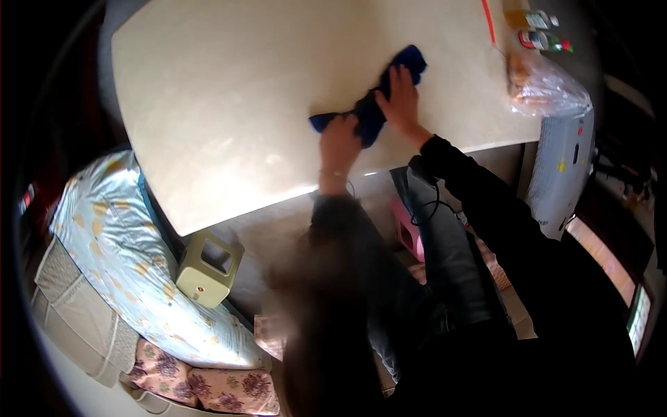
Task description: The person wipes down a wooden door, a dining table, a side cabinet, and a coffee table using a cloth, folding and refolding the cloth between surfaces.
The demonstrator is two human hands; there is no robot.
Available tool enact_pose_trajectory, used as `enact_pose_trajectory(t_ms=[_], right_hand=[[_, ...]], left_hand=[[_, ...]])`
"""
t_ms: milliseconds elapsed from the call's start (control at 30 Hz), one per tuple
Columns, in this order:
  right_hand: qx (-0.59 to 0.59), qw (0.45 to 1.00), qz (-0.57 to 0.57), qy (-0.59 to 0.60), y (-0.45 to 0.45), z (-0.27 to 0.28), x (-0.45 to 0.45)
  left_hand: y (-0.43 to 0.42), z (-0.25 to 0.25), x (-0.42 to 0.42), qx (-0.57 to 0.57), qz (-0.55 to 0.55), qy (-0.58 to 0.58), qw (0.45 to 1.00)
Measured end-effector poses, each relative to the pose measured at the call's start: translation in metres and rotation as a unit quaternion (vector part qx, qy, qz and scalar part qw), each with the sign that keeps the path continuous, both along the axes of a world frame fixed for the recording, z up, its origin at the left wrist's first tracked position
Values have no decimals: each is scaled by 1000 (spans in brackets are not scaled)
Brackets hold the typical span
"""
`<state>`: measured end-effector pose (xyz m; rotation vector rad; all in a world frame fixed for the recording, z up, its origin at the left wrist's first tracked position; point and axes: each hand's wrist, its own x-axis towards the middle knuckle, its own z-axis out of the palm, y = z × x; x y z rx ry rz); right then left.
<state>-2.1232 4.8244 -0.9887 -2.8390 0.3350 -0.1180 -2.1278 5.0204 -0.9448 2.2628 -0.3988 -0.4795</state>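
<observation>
A dark blue cloth (370, 119) lies crumpled on the pale tabletop (236, 90), stretching diagonally beneath both hands. My left hand (340, 144) is closed on the cloth's nearer left part, its fingers bent into the fabric. On the upper right part of the cloth, my right hand (401, 103) rests with fingers stretched out and apart, pressing it flat against the table. Some of the cloth sticks out beyond the hands at both ends.
At the table's right are a clear plastic bag (549, 90), two bottles (542, 40) and a red strip (489, 21). A patterned light blue cover (125, 229), green stool (210, 270), pink object (408, 233) and floral cushions (233, 390) lie below table level.
</observation>
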Motion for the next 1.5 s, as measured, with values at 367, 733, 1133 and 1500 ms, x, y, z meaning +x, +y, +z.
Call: enact_pose_trajectory(t_ms=[367, 733, 1133, 1500], right_hand=[[116, 904, 406, 75, 405, 27, 95], [152, 888, 434, 24, 354, 32, 55], [152, 926, 345, 13, 57, 30, 27], [111, 994, 0, -2, -268, 40, -108]], left_hand=[[348, -11, -30, 138, 318, -47, 937], [274, -27, -67, 280, 387, -34, 878], [57, -20, -38, 258, 145, -12, 955], [-280, -11, -13, 168, -187, -133, 959]])
